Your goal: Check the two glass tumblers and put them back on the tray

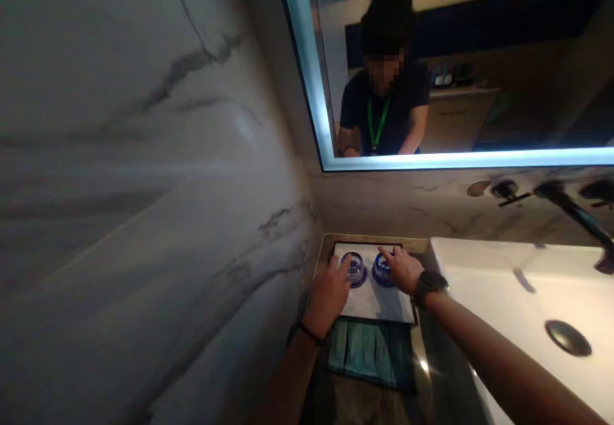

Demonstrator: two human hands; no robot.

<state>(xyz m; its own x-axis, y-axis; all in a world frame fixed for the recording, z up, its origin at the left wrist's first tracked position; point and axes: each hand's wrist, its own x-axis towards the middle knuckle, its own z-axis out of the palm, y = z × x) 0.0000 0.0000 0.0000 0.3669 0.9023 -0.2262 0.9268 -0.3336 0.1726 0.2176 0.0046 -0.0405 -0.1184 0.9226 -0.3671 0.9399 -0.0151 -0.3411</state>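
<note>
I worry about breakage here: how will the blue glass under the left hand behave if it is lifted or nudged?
The blue glass looks like shiny, see-through glassware, so probably stiff, fragile and somewhat slippery. It sits low and wide on the white mat, so a nudge from the left hand would likely slide it rather than tip it. The second glass stands close, so they may clink.

Dim room, warm-dark cast. Main light: cool glowing strip edging mirror (pixel 307 73), washing marble wall (pixel 144 156) unevenly. Small glare spot on dark desk (pixel 425 366). White sink (pixel 518 297) brightest surface. Motion blur on faucet (pixel 575 211); edges stretched, wall lines bowed; face in reflection pixelated.
</note>
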